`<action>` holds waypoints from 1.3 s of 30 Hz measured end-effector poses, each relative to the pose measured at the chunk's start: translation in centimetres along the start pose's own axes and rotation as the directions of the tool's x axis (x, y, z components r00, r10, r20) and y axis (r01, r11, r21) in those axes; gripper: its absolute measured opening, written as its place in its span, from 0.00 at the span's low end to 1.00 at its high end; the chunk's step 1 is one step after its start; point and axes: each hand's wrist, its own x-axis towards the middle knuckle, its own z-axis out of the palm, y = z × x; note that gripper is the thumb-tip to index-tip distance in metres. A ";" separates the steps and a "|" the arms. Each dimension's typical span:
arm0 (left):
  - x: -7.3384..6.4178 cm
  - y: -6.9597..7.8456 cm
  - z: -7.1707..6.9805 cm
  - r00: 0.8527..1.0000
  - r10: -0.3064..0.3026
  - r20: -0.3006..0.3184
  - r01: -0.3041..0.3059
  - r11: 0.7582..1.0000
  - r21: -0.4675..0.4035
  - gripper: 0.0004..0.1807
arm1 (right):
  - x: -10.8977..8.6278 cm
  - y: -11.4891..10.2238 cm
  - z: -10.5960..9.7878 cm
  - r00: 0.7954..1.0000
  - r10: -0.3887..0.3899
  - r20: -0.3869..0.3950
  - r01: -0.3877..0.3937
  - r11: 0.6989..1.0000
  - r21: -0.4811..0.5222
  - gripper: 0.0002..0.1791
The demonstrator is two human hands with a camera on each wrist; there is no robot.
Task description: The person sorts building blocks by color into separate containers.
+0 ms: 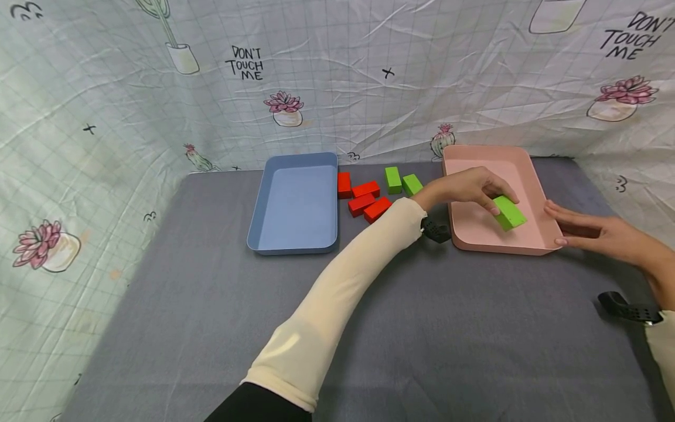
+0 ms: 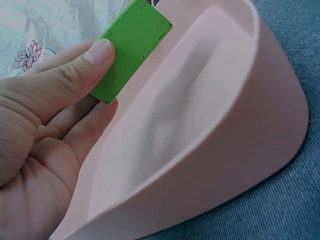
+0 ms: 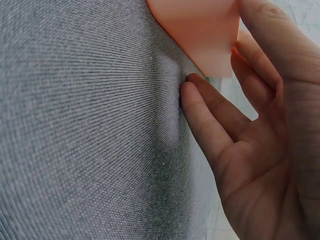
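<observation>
My left hand (image 1: 474, 186) pinches a green block (image 1: 508, 213) between thumb and fingers, above the pink tray (image 1: 477, 231). In the left wrist view, the thumb lies across one face of the green block (image 2: 132, 47), and the pink tray (image 2: 240, 165) is beneath and beside it. At the tray's right side, my right hand (image 1: 601, 234) has its fingers loosely extended, with fingertips at the wall. In the right wrist view, the right hand (image 3: 265, 145) is by a corner of the pink tray (image 3: 200, 30); some fingertips are near the grey cloth.
Several red blocks (image 1: 361, 204) lie beside the blue tray (image 1: 295, 205), which stands to the left. Two green blocks (image 1: 392, 180) lie between the trays, one partly behind the left wrist. A grey cloth (image 1: 422, 328) covers the table, and a patterned curtain (image 1: 337, 88) hangs behind.
</observation>
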 end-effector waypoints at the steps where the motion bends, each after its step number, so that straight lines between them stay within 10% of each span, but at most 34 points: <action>1: 0.2 -0.2 0.0 1.000 -0.001 -0.001 0.001 1.000 -0.008 0.25 | 0.0 0.0 0.0 1.000 0.001 0.002 -0.001 1.000 0.003 0.39; 10: 1.4 -1.7 0.0 1.000 -0.015 0.002 0.015 0.998 -0.063 0.23 | 0.0 0.0 0.1 1.000 0.028 -0.002 -0.029 0.999 -0.024 0.39; 39: 2.9 -1.6 1.3 0.988 -0.147 0.051 0.138 0.980 0.140 0.23 | 0.0 0.1 0.1 0.998 -0.037 -0.044 0.036 0.999 -0.019 0.38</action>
